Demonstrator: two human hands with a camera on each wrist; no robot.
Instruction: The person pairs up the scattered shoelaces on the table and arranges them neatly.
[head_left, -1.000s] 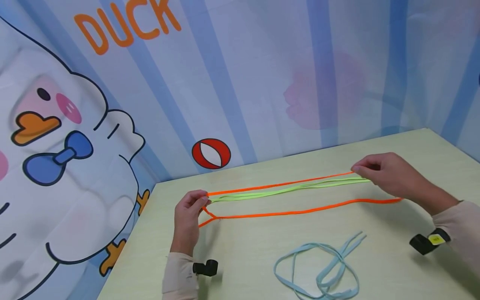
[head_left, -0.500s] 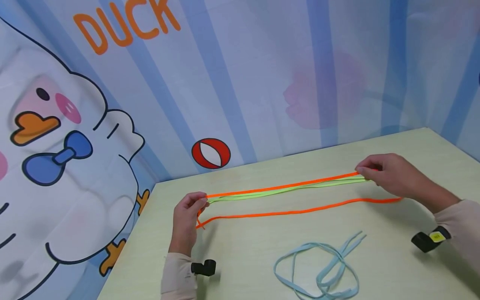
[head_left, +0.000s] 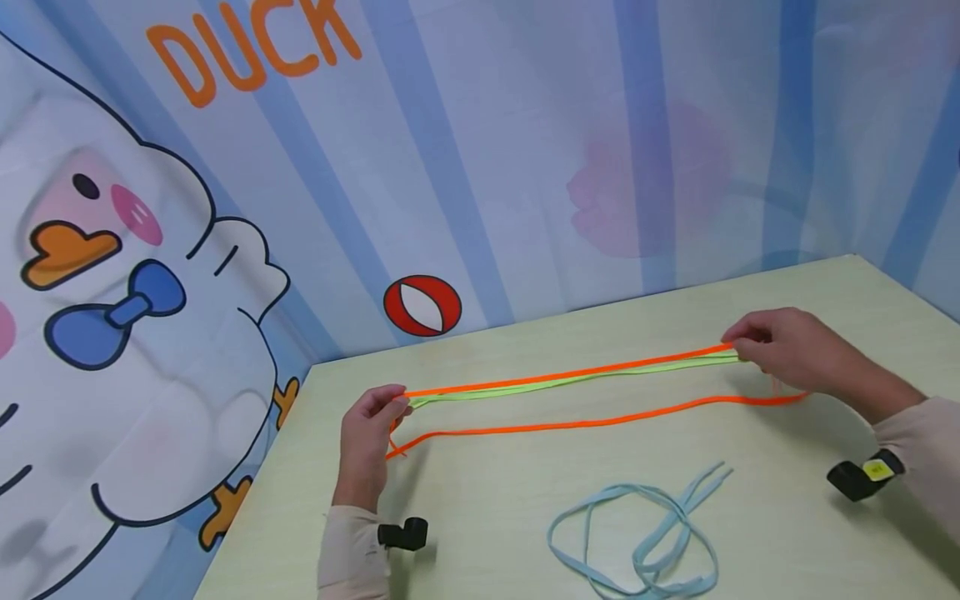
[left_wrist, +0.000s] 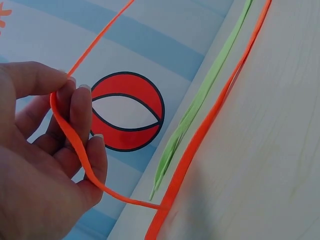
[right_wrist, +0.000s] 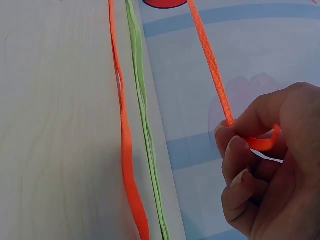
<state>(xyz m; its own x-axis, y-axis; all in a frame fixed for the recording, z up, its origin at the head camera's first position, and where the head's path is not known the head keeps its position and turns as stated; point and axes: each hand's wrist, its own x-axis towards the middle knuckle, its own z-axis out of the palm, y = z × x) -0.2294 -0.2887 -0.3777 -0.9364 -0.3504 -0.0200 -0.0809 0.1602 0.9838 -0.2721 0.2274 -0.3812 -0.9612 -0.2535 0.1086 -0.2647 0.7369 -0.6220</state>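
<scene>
An orange shoelace [head_left: 562,377] is stretched taut above the table between both hands. My left hand [head_left: 369,437] pinches it between thumb and fingers; from there a length droops across the palm to the table, as the left wrist view shows. My right hand [head_left: 795,350] pinches the other end, and a short tail [right_wrist: 265,144] curls out inside the grip. Another stretch of orange lace [head_left: 555,429] lies on the table nearer the person. Behind the taut lace, a folded light green shoelace [left_wrist: 200,95] lies flat on the table, touched by neither hand.
A loosely coiled pale blue shoelace [head_left: 592,500] lies at the front of the pale wooden table [head_left: 480,517]. A printed backdrop cloth [head_left: 525,167] with a duck figure stands along the table's back edge.
The hands have moved slightly apart, the right one rightward and the left one leftward, pulling the orange shoelace straight. Its loose part by the left hand has shifted left. The blue lace is unmoved.
</scene>
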